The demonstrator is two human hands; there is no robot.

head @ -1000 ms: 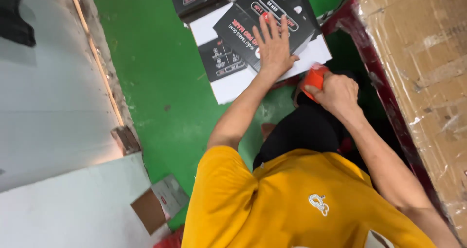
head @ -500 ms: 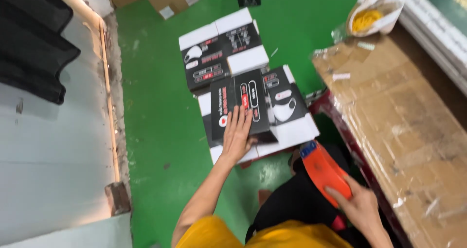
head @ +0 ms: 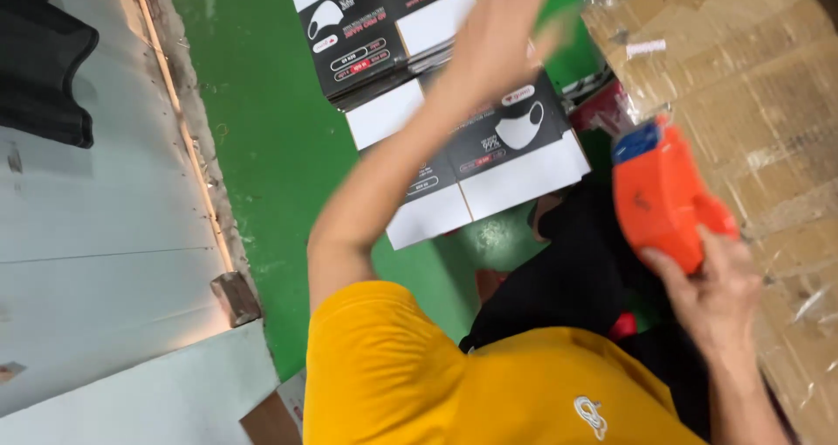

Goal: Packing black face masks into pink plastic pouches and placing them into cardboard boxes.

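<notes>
Green floor fills the middle of the view, with a pale grey panel (head: 96,236) along its left side and a large brown cardboard carton (head: 742,87), partly wrapped in clear film, on the right. On the floor lie two flat printed boxes, black and white: the upper box (head: 367,35) near the top edge, and the lower box (head: 497,166) just below it, touching or slightly overlapping it. Both lie at an angle, with their long sides running from lower left to upper right.

One person in a yellow shirt (head: 454,384) is seen from above. The left hand (head: 502,39) is raised over the boxes, blurred by motion, with the fingers spread open, and it holds nothing. I cannot tell if it touches the box under it.

The right hand (head: 711,292) is closed around the rear part of one orange tape dispenser (head: 659,196). The dispenser is in the air, between the lower box and the carton, just beside the carton's edge. Its long axis runs from lower right to upper left, and its blue front end points up and away from the person.
</notes>
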